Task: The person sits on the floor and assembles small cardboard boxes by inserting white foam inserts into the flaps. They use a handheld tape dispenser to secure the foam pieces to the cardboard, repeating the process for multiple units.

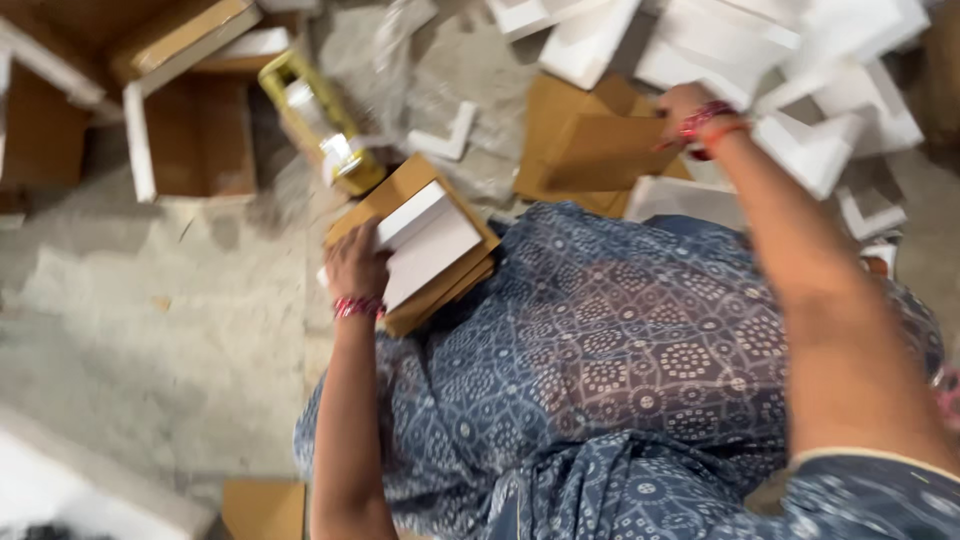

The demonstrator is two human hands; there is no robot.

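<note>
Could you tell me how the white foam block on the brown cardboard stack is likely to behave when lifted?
The white foam block looks thick and straight-edged, so probably stiff and light. It lies loose atop the brown cardboard stack, steadied by the left hand, so it may slide off. Broken white foam pieces nearby suggest it snaps easily.

Left hand (355, 268) curled in a grip, arm bent; right hand (683, 108) stretched forward.

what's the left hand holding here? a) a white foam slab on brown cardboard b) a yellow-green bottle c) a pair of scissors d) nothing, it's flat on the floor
a: the left hand grips a stack of brown cardboard with a white foam slab set in it, held against the blue patterned lap, while the right hand reaches to a folded cardboard piece further off.
</note>
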